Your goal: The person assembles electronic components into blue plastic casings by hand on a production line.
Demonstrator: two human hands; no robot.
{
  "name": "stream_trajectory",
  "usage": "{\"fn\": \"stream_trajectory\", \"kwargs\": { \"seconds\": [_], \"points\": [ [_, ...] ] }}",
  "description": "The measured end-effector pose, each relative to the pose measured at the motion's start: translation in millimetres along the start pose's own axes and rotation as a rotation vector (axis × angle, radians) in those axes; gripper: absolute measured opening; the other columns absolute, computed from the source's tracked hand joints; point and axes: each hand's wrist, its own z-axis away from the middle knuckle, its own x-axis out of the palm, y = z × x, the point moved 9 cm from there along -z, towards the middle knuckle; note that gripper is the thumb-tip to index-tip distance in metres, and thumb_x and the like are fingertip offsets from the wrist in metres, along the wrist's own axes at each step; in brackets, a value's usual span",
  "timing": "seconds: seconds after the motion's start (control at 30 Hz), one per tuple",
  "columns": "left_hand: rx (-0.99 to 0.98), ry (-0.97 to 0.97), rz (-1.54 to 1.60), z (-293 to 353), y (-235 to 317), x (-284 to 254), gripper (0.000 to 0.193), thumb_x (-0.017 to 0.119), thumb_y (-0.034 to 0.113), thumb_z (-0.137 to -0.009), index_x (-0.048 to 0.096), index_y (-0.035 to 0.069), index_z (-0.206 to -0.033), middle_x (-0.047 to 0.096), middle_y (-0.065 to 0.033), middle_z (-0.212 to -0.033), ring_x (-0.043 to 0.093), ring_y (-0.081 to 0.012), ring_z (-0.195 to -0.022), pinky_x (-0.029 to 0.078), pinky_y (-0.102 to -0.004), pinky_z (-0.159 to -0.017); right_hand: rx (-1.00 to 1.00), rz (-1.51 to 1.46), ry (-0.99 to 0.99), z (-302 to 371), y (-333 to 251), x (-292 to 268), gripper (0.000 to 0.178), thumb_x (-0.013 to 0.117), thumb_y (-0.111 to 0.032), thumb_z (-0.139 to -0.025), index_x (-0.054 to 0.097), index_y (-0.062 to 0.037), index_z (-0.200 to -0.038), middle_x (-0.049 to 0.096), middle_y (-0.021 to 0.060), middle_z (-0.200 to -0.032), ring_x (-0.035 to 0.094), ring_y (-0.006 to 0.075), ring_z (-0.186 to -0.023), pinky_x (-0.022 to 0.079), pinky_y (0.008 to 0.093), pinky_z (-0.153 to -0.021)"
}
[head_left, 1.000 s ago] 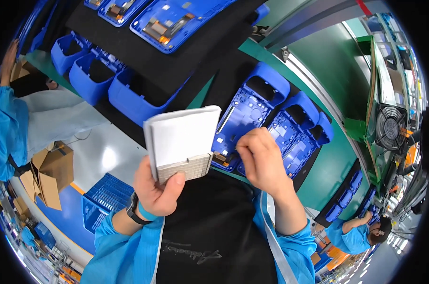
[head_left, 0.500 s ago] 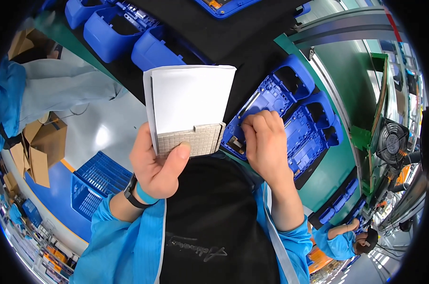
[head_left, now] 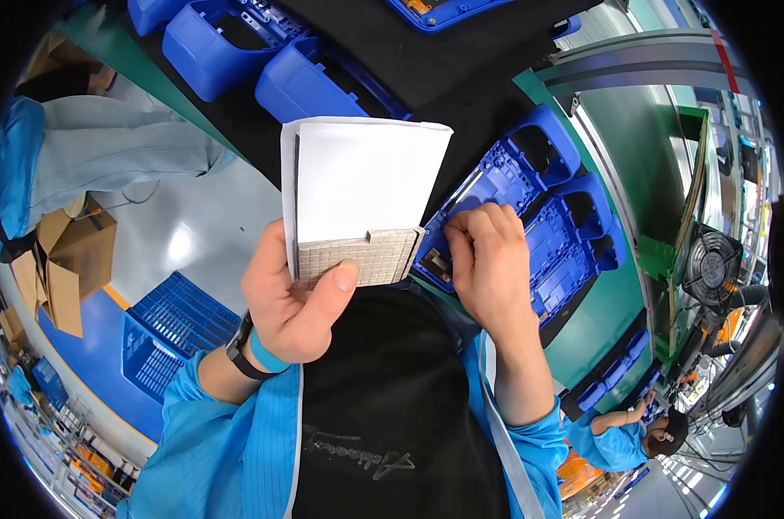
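My left hand (head_left: 292, 303) grips a white sheet (head_left: 366, 186) whose lower strip is covered with small grey square pads (head_left: 357, 258); my thumb presses on that strip. My right hand (head_left: 489, 259) has its fingers bent and its fingertips down on the near end of a blue plastic housing (head_left: 513, 186) lying on the black belt (head_left: 444, 73). What lies under the fingertips is hidden. A second blue housing (head_left: 573, 246) lies just to the right of it.
More blue housings (head_left: 227, 39) sit on the belt at the top left. A blue crate (head_left: 171, 333) and cardboard boxes (head_left: 67, 264) stand on the floor to the left. A fan (head_left: 712, 268) is at the right, another worker (head_left: 621, 432) lower right, a person in grey-blue (head_left: 80, 160) at left.
The view has shifted so the sheet and housings sit nearer and lower. My right hand has stayed on the blue housing's near end; my left hand still holds the sheet.
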Motion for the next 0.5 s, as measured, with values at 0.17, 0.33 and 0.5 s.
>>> {"fn": "stream_trajectory", "kwargs": {
  "seconds": [0.17,0.33,0.5],
  "points": [
    [-0.001,0.017,0.025,0,1,0,0.041,0.063,0.002,-0.093,0.046,-0.007,-0.129,0.063,-0.0139,-0.118,0.060,-0.0140,-0.107,0.047,-0.0278,-0.093,0.016,-0.060,0.001,3,6,-4,0.005,0.067,0.002,-0.081,0.066,-0.0002,-0.085,0.061,0.0127,-0.082,0.056,0.0321,-0.079,0.047,0.0390,-0.074],
    [0.007,0.003,0.022,1,-1,0,0.041,0.063,0.002,-0.092,0.046,-0.008,-0.128,0.063,-0.0142,-0.118,0.061,-0.0141,-0.106,0.047,-0.0277,-0.093,-0.022,-0.040,-0.008,6,7,-1,0.007,0.066,0.002,-0.082,0.065,-0.0004,-0.088,0.061,0.0129,-0.085,0.056,0.0316,-0.083,0.047,0.0382,-0.074],
    [-0.006,0.007,0.022,2,-2,0,0.041,0.064,0.003,-0.092,0.047,-0.008,-0.128,0.065,-0.0146,-0.116,0.062,-0.0143,-0.105,0.048,-0.0275,-0.091,-0.026,-0.111,-0.069,12,6,-6,0.009,0.066,0.003,-0.082,0.062,-0.0005,-0.089,0.059,0.0123,-0.090,0.053,0.0305,-0.087,0.045,0.0372,-0.078]
  ]
}}
